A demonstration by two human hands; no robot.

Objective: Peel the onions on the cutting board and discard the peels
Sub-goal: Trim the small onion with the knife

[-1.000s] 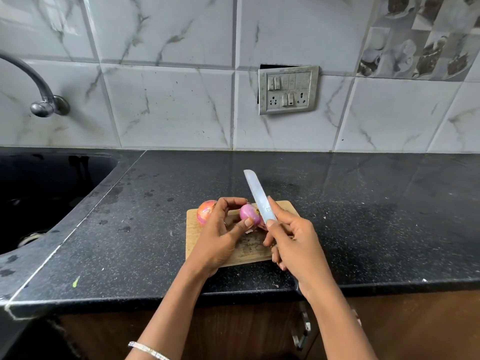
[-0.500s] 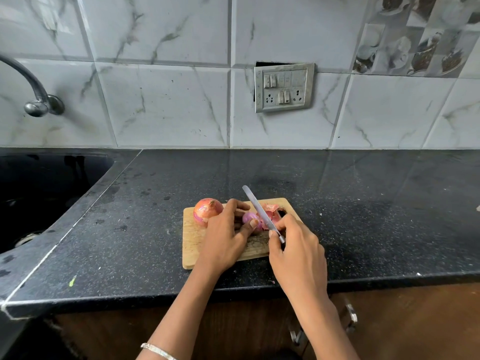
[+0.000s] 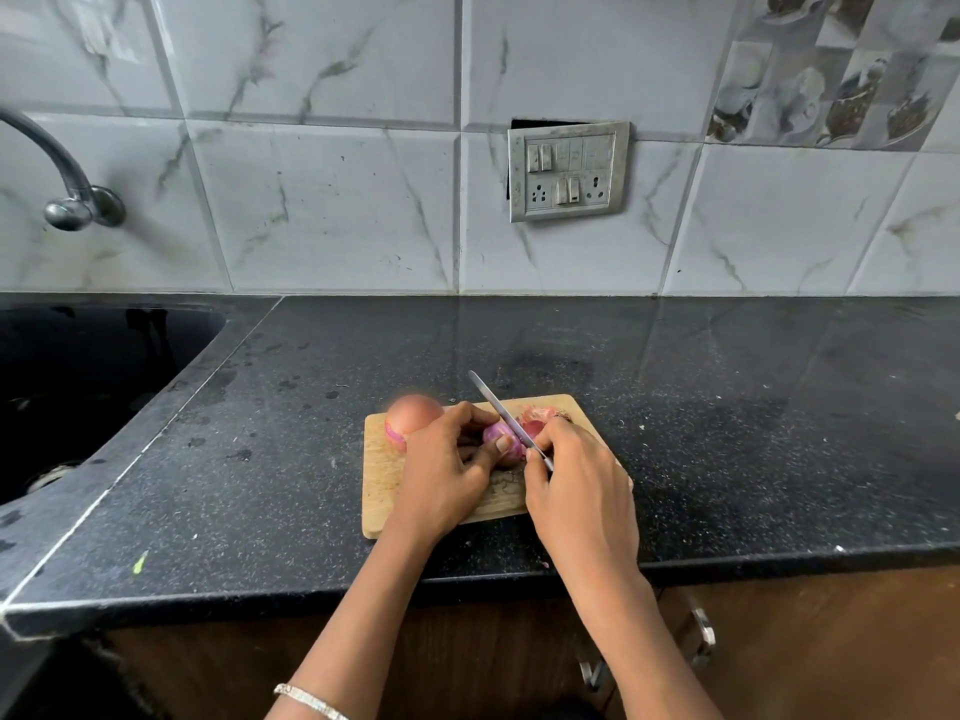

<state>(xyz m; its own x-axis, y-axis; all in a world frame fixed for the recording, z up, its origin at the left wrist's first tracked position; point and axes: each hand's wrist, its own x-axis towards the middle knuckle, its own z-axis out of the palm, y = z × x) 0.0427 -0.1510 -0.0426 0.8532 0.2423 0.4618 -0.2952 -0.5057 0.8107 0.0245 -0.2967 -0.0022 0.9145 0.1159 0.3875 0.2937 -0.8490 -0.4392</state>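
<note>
A small wooden cutting board (image 3: 382,475) lies on the black counter near its front edge. My left hand (image 3: 447,470) grips a purple onion (image 3: 500,439) on the board, thumb on its near side. My right hand (image 3: 579,485) holds a knife (image 3: 501,407) whose blade lies across the onion, tip pointing away and left. An unpeeled orange-pink onion (image 3: 413,415) sits at the board's far left corner. Loose reddish peels (image 3: 540,415) lie at the far right of the board, just beyond my right hand.
A black sink (image 3: 78,376) is sunk into the counter at the left, with a tap (image 3: 67,179) on the tiled wall above it. A switch and socket plate (image 3: 569,171) hangs on the wall. The black counter (image 3: 753,433) stretches right of the board.
The knife has come down from a raised, steeper angle until its blade rests on the purple onion. Both hands have dropped lower onto the board. Loose peels now show at the board's far right.
</note>
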